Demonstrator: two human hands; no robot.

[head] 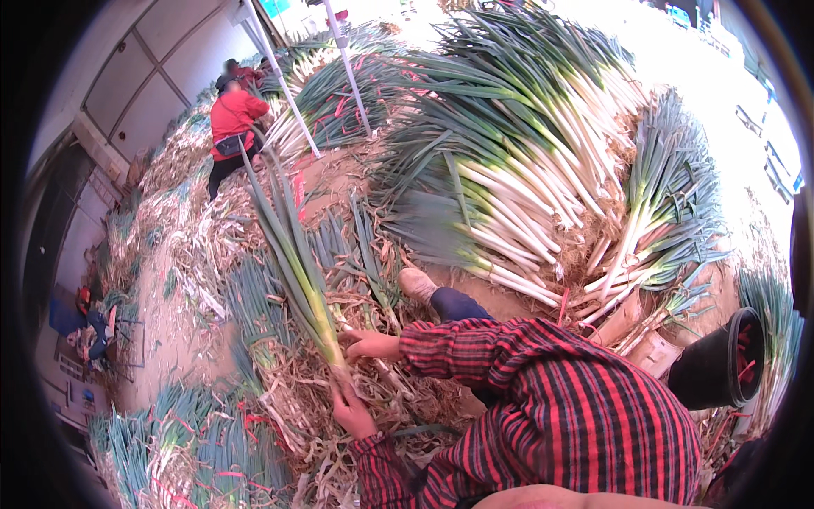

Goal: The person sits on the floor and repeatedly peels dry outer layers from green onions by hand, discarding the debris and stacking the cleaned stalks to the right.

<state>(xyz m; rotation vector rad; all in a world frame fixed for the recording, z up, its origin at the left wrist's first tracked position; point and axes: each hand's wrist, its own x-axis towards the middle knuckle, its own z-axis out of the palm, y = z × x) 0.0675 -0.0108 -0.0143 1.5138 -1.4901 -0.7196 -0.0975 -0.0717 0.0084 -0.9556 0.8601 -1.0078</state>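
A large green onion stalk (pixel 318 305) stands tilted before me, its green leaves reaching up and to the left. My left hand (pixel 351 404) is closed around its lower end, near the roots. On the upper right side of the stalk is my right hand (pixel 372 345), its fingers at the stem; whether they grip it is unclear. Dry, peeled leaves and untrimmed onions (pixel 286 388) lie beneath both hands. To the right, cleaned onions with white stems (pixel 509 184) are stacked in a big fanned pile, roots toward the right.
A black bucket (pixel 703 366) holding red ties lies tilted at the right. Bundles with red ties (pixel 210 452) lie lower left. Two white poles (pixel 283 83) rise near further onion piles. A person in a red jacket (pixel 235 118) bends at the upper left, with another person behind.
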